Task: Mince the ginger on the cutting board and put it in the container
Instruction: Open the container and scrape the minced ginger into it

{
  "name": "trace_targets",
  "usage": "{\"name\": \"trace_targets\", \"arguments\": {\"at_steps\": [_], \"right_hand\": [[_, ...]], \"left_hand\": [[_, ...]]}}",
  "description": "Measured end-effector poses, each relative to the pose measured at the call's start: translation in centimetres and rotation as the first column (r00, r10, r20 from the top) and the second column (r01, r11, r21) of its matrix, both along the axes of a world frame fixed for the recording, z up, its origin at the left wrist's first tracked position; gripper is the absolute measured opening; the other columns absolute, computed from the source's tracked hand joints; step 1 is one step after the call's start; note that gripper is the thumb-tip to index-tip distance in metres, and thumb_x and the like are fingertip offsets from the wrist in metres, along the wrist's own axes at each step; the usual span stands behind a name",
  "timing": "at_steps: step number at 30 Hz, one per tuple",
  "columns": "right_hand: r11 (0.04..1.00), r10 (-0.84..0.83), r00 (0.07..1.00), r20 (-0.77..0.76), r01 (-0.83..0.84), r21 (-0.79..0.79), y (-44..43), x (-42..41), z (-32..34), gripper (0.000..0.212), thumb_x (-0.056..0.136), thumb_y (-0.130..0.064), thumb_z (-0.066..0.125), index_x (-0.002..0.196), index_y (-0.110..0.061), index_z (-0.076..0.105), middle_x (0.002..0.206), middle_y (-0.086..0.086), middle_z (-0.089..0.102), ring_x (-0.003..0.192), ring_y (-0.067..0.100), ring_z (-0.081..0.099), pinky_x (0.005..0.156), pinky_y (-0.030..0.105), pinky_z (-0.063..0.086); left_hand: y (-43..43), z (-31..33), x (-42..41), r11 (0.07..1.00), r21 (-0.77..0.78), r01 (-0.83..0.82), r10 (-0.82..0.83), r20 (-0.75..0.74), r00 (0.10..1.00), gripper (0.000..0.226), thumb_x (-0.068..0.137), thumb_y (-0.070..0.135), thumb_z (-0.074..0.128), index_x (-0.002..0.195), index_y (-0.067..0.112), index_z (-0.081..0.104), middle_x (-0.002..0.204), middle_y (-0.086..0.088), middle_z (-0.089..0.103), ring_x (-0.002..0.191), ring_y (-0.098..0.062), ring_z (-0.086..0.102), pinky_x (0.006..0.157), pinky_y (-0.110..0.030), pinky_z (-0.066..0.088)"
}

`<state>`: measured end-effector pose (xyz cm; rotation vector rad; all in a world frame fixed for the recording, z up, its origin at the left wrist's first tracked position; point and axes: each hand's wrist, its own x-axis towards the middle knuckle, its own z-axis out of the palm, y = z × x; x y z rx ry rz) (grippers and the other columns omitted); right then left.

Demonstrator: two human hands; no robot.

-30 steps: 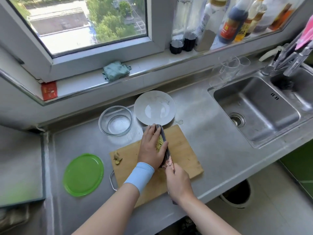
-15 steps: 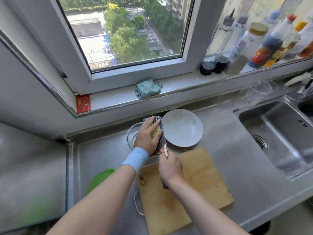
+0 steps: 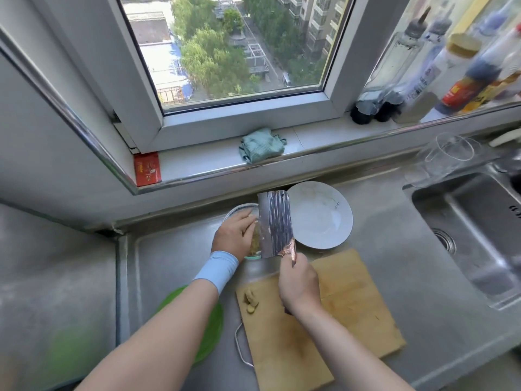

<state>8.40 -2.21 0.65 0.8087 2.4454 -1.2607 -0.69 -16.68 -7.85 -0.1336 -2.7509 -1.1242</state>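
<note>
Transfer step, judging by the layout: cleaver (image 3: 275, 224) sits centre frame, blade tilted over the glass container (image 3: 238, 208), minced ginger (image 3: 255, 241) stuck to the blade's left face, right above the container. Right hand (image 3: 298, 283) is wrapped around the cleaver handle, firm grip. Left hand (image 3: 234, 236) has fingers straight and flat against the mince, pressing it to the blade, not curled round anything. The mince likely handles as light, wet, sticky and loose: no point pinching it, so scrape it off with flat fingers down the blade face, away from the edge. Expect bits to cling to steel and skin. The container looks light and breakable and sits just left of the white plate (image 3: 321, 218), so don't knock it. A few uncut ginger pieces (image 3: 251, 301) lie at the left edge of the cutting board (image 3: 346, 311), lower centre. These are firm and small enough to pick up by fingertip.
</note>
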Motion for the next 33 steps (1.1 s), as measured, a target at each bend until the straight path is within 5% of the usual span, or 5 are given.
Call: {"name": "trace_targets", "arguments": {"at_steps": [4,9,19,28,33], "right_hand": [[1.000,0.000,1.000,-0.001,0.000,0.000,-0.1,0.1,0.8,0.026,0.101,-0.024,0.038,0.081,-0.012,0.051,0.085,0.007,0.058,0.083,0.031,0.051,0.069,0.035,0.034],[0.996,-0.078,0.997,0.007,0.078,-0.053,-1.1,-0.2,1.0,0.033,0.085,-0.039,0.030,0.081,-0.015,0.053,0.087,0.016,0.066,0.080,0.038,0.064,0.074,0.050,0.056],[0.998,-0.051,0.999,-0.010,0.050,-0.034,-0.6,0.4,1.3,0.036,0.083,-0.044,0.029,0.083,-0.018,0.053,0.088,0.017,0.067,0.081,0.038,0.066,0.074,0.053,0.058],[0.879,0.366,0.928,-0.076,-0.317,0.356,3.7,2.8,4.5,0.022,0.103,-0.042,0.041,0.091,-0.026,0.050,0.087,-0.006,0.062,0.081,0.024,0.055,0.068,0.036,0.038],[0.647,0.608,0.789,-0.083,-0.433,0.628,5.8,2.5,4.6,0.021,0.096,-0.045,0.056,0.106,-0.028,0.049,0.100,-0.011,0.057,0.099,0.017,0.055,0.069,0.031,0.034]], "left_hand": [[-0.2,1.1,0.3,0.997,0.002,0.078,-0.077,-0.138,0.987,0.034,0.094,0.015,0.055,0.124,0.008,0.069,0.130,-0.006,0.065,0.122,-0.019,0.059,0.112,-0.015,0.031],[-0.8,0.4,1.8,0.847,-0.287,0.447,-0.502,-0.157,0.850,0.046,0.101,0.027,0.042,0.142,0.009,0.052,0.150,-0.005,0.047,0.139,-0.022,0.044,0.116,-0.038,0.035],[-3.4,0.4,2.5,0.722,-0.553,0.415,-0.483,0.025,0.875,0.054,0.097,0.039,0.029,0.146,0.022,0.047,0.156,-0.002,0.039,0.145,-0.023,0.032,0.119,-0.044,0.022],[-5.1,6.9,3.4,0.998,0.046,-0.053,0.059,-0.147,0.987,0.053,0.093,0.031,0.035,0.134,0.008,0.059,0.139,-0.008,0.056,0.131,-0.024,0.046,0.114,-0.044,0.033],[-3.3,9.3,5.5,0.998,-0.058,-0.011,-0.008,-0.323,0.946,0.045,0.092,0.028,0.042,0.130,0.018,0.063,0.140,-0.005,0.051,0.132,-0.026,0.043,0.111,-0.045,0.033]]}}
